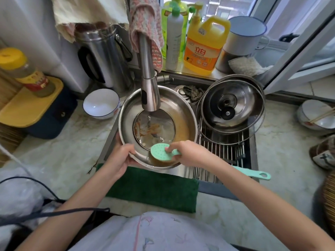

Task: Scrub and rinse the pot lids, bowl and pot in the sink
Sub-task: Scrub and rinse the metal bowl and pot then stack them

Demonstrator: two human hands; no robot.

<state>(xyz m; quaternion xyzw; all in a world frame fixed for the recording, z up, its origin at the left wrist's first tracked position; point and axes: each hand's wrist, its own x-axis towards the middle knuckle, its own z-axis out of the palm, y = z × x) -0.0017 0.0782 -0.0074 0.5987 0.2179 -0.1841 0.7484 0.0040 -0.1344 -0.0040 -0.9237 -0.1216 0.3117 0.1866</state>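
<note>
Scrubbing the steel bowl (183, 120), sitting directly under the faucet (150, 95), the right hand (190, 153) is clasping the green brush (160, 153) against the rim farthest from the faucet, while the left hand (119, 156) is gripping that rim. A soiled glass lid (155, 127) is lying inside; bracing firmly and circling inward is probably working best.

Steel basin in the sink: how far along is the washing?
Seemingly done: glass pot lids stacked on the wire rack. In hand: left hand grips the round steel basin, right hand holds the mint-green round brush at its near rim. Left: the small glass lid inside, streaked with orange residue.
</note>
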